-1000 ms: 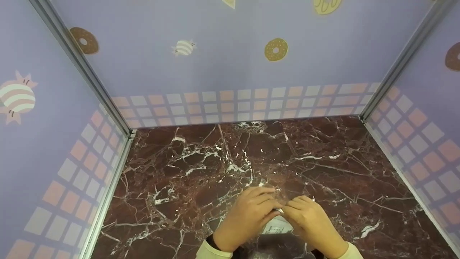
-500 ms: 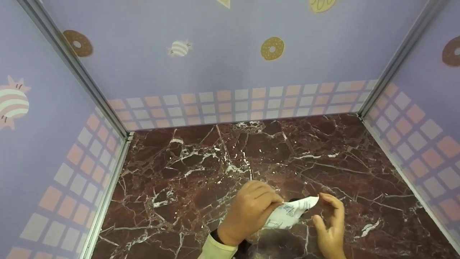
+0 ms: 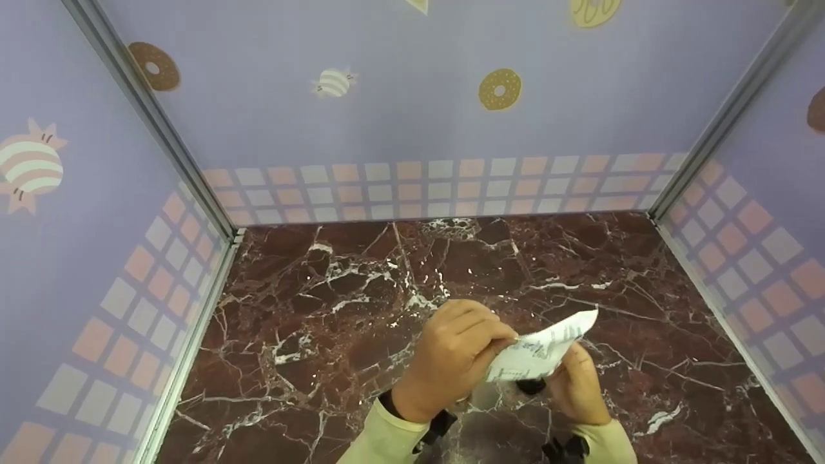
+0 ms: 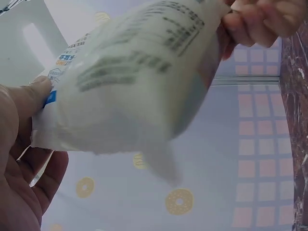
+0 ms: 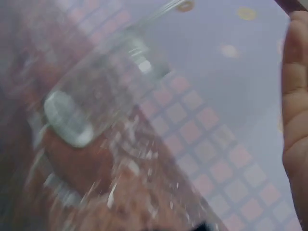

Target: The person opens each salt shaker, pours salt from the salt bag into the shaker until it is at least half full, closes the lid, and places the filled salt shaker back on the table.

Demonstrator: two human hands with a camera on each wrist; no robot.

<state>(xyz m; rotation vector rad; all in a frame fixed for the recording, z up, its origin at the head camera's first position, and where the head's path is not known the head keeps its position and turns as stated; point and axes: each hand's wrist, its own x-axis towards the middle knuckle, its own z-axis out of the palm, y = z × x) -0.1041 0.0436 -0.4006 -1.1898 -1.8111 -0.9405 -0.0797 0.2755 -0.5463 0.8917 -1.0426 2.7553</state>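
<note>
A white, soft packet [image 3: 538, 351] with dark printing is held up tilted between both hands. My left hand [image 3: 451, 361] pinches its left edge, with the thumb on one face and the fingers on the other. My right hand [image 3: 580, 386] grips the lower right edge, its fingers partly hidden behind the packet. In the left wrist view the packet [image 4: 125, 86] shows a blue label mark, and a blurred pale flap hangs from its lower side. A clear drinking glass [image 5: 96, 96] stands on the table in the right wrist view, with a thin clear rod rising at its mouth.
The dark red marbled table [image 3: 309, 386] carries small white specks near its middle. Purple walls with pink and white squares enclose the back [image 3: 412, 129], left [image 3: 71, 258] and right sides. Metal strips run along the corners.
Both hands were together over the packet. The right hand then came away to the right and now grips the packet again, lower down. The packet has risen and tilted up to the right.
</note>
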